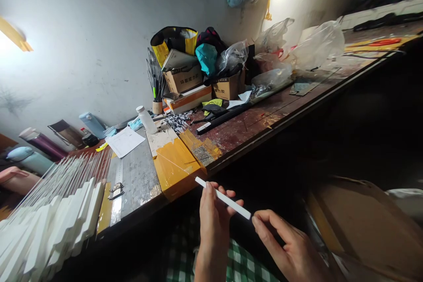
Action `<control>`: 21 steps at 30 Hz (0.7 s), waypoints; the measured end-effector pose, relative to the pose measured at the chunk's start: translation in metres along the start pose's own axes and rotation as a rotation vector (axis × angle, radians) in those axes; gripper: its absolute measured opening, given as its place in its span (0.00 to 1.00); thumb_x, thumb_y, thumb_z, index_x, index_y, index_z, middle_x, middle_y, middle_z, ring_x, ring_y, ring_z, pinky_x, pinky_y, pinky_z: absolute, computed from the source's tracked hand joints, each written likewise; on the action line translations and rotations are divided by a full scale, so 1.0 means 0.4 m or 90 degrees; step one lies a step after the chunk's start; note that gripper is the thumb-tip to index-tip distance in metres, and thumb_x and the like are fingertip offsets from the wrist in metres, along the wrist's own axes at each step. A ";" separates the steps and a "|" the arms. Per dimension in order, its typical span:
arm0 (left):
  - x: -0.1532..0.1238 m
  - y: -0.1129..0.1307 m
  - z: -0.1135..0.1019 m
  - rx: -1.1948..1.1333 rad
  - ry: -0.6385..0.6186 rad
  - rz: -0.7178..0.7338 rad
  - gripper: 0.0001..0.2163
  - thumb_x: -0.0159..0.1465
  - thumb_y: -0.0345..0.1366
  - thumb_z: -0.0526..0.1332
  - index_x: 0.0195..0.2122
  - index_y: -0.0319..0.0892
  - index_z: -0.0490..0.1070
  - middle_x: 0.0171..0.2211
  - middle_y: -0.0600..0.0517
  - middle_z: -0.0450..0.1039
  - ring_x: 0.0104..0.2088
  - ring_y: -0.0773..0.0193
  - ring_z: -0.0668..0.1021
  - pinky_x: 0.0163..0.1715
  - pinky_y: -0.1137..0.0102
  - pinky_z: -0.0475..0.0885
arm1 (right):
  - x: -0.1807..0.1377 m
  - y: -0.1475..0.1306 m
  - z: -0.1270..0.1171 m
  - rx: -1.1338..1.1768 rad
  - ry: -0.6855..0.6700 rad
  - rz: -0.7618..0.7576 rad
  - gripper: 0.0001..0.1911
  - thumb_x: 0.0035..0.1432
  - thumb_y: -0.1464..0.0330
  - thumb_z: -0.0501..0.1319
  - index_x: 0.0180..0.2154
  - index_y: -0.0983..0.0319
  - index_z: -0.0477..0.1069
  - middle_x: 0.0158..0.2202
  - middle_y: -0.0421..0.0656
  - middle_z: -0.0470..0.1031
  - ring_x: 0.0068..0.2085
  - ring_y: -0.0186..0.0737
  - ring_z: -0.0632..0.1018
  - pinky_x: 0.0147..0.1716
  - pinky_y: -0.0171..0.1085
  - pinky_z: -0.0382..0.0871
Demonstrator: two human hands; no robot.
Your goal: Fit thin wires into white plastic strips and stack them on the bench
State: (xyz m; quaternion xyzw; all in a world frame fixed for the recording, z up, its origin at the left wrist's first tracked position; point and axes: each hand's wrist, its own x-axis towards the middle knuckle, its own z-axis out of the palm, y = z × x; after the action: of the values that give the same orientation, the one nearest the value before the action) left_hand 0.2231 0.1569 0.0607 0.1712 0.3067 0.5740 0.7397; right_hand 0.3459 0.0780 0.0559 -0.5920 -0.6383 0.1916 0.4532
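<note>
Left fingers (209, 194) — gripping white stick (233, 205), right fingers (262, 231) — pinched beside it

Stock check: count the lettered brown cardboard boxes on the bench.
2: left box, below the yellow-and-black bag; right box, below the clear plastic bag. Others may be hidden behind them.

Glare patches the wall (109, 22); the lower right lies dark.

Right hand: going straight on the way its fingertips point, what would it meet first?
Probably the lower end of the white stick held in the left hand, just ahead; exact depth is unclear.
</note>
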 end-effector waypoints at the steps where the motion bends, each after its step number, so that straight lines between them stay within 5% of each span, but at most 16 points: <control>1: 0.004 0.001 0.000 0.003 0.004 -0.002 0.10 0.65 0.42 0.57 0.36 0.39 0.67 0.28 0.53 0.68 0.32 0.62 0.77 0.32 0.60 0.78 | 0.001 0.001 0.000 0.007 0.007 -0.009 0.07 0.65 0.64 0.52 0.34 0.56 0.65 0.27 0.36 0.73 0.26 0.34 0.76 0.29 0.29 0.71; 7: 0.015 0.004 -0.009 0.011 0.027 -0.018 0.11 0.64 0.43 0.59 0.36 0.39 0.66 0.30 0.51 0.72 0.33 0.59 0.79 0.31 0.61 0.78 | 0.002 0.007 0.000 0.001 0.000 0.000 0.09 0.65 0.64 0.51 0.33 0.56 0.65 0.25 0.37 0.72 0.24 0.35 0.75 0.21 0.28 0.67; 21: 0.023 0.008 -0.013 0.011 0.049 -0.023 0.11 0.62 0.43 0.61 0.34 0.39 0.67 0.27 0.52 0.71 0.28 0.62 0.79 0.30 0.62 0.78 | 0.016 -0.008 0.005 0.022 -0.083 0.071 0.13 0.64 0.60 0.49 0.29 0.57 0.62 0.23 0.36 0.64 0.24 0.35 0.67 0.25 0.33 0.63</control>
State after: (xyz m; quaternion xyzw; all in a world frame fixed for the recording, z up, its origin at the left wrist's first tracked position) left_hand 0.2188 0.1660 0.0566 0.1501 0.3429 0.5642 0.7359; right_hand 0.3431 0.0838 0.0596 -0.6053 -0.6291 0.2657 0.4090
